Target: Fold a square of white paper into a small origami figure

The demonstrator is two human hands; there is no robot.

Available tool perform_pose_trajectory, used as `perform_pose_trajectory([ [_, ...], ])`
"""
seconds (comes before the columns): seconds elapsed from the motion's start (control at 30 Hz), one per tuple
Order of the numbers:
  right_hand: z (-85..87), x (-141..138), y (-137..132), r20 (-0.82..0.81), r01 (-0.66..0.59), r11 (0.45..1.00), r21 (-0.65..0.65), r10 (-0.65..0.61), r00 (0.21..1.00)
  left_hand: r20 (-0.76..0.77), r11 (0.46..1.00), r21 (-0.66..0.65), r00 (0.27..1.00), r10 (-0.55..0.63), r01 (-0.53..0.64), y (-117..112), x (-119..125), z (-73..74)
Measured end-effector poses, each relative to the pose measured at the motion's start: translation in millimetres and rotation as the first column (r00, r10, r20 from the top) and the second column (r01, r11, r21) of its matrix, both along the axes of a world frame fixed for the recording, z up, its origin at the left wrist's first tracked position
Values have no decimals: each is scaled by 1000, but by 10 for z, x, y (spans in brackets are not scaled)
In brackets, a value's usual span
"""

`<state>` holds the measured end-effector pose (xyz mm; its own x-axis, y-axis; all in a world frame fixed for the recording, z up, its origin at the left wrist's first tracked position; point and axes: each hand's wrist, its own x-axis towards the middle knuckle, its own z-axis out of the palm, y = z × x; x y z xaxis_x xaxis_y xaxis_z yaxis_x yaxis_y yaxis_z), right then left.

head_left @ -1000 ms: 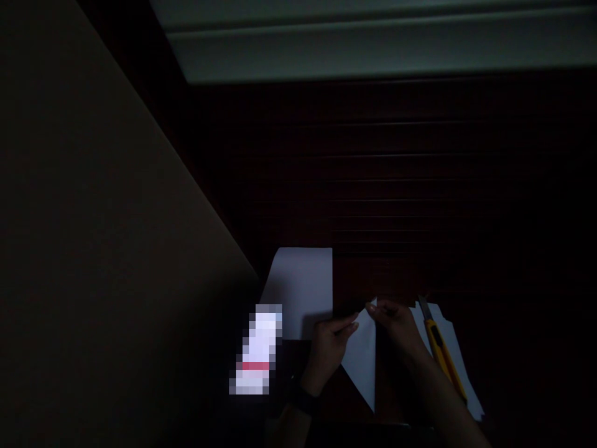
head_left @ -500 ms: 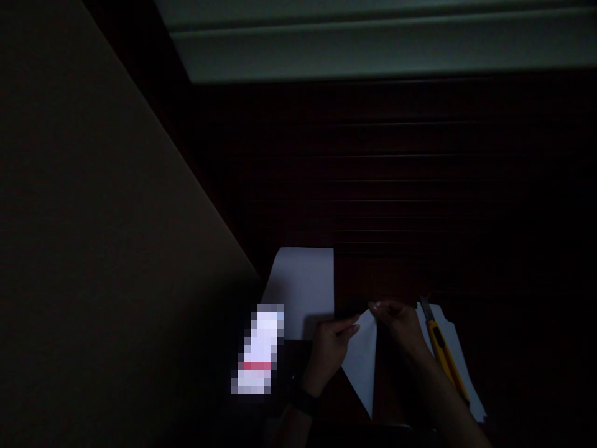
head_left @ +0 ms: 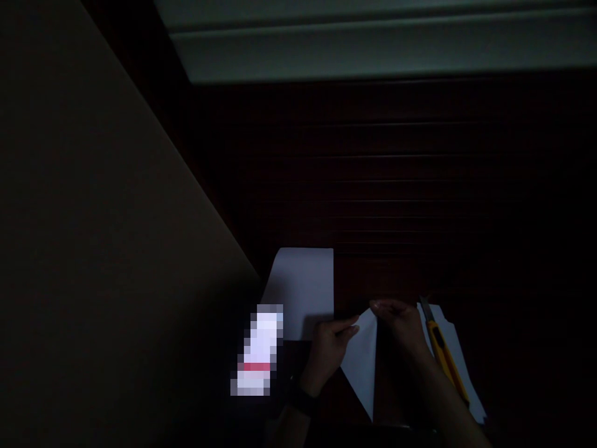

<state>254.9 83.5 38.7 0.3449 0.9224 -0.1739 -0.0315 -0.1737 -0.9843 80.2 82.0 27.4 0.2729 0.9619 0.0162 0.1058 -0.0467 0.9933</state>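
Note:
A white sheet of paper (head_left: 362,361), folded to a long triangle pointing down, is held between my two hands over the dark table. My left hand (head_left: 329,348), with a dark band at the wrist, pinches its upper left edge between thumb and fingers. At the top corner, my right hand (head_left: 400,320) grips the paper with its fingertips. Right of that hand lies a yellow utility knife (head_left: 445,361), its blade showing at the far end, on top of several white paper pieces (head_left: 466,367).
A larger white paper (head_left: 305,286) lies behind my left hand, its far left corner curved. Left of my hands glows a blurred, pixelated screen (head_left: 258,351). A grey wall (head_left: 116,249) rises on the left, and dark ridged panelling (head_left: 396,168) stands at the back.
Almost nothing differs. The lower tip of the folded paper has shifted very slightly down, and both hands keep their pinch on it.

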Motion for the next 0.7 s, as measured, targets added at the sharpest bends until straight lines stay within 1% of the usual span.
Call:
perform_pose_trajectory([
  [0.23, -31, 3, -13, -63, 26, 999, 26, -25, 998, 21, 998, -44, 999, -38, 39, -5, -6, 13],
  [0.47, -21, -4, -13, -15, 36, 999, 33, -36, 999, 36, 999, -38, 999, -34, 35, -2, -3, -2],
  [0.6, -20, -14, -4, 6, 6, 1000, 30, -6, 1000, 26, 999, -47, 999, -24, 25, 14, -6, -15],
  [0.7, -12, -55, -4, 11, -75, 997, 6, 75, 997, 14, 999, -44, 1000, 27, -27, 37, -15, -37],
])
